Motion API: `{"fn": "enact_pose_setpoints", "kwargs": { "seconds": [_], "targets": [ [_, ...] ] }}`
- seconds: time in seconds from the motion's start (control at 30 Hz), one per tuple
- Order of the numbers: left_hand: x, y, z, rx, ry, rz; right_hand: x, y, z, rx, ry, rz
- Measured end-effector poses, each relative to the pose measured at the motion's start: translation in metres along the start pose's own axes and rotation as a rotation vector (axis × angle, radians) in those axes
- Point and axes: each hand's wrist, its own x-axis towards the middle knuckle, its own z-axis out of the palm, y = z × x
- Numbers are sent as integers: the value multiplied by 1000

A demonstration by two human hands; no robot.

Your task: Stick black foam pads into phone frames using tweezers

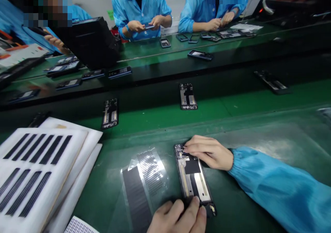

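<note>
An opened phone frame (199, 181) lies on the green bench mat in front of me, slightly tilted in view. At its top end my right hand (210, 152) rests with closed fingers, the fingertips pressing on the upper part. My left hand (179, 217) is at the lower end, its fingers bent together against the black strip there. Just left of the phone frame are a clear sheet with small black dots (151, 169) and a dark grey sheet (137, 195).
White foam boards (59, 136) holding black strips are stacked at the left. Beyond the mat, more phone frames (188, 96) lie on the green line. Across it, people in blue sleeves handle phone parts. A black box (90, 43) stands at back left.
</note>
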Motion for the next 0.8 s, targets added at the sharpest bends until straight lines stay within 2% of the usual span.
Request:
{"fn": "enact_pose_setpoints", "kwargs": {
  "seconds": [0.03,0.07,0.17,0.23,0.3,0.47,0.67,0.8],
  "targets": [
    [1,0,0,-1,-2,10,0,1,-2,8,22,-23],
    [2,0,-1,-5,-27,25,0,1,-3,24,80,13],
    [9,-2,-8,-48,-184,84,2,6,-6,122,335,335],
    [13,-4,-13,-81,-218,90,5,9,-6,208,414,508],
    [15,-4,-14,-104,-217,88,8,11,-6,275,415,577],
    [20,-4,-10,-114,-192,84,10,11,-7,324,380,598],
    [26,-1,-11,-89,-249,153,9,9,-7,339,380,631],
    [28,-1,-14,-74,-312,161,11,7,-7,449,434,688]
  ]
}}
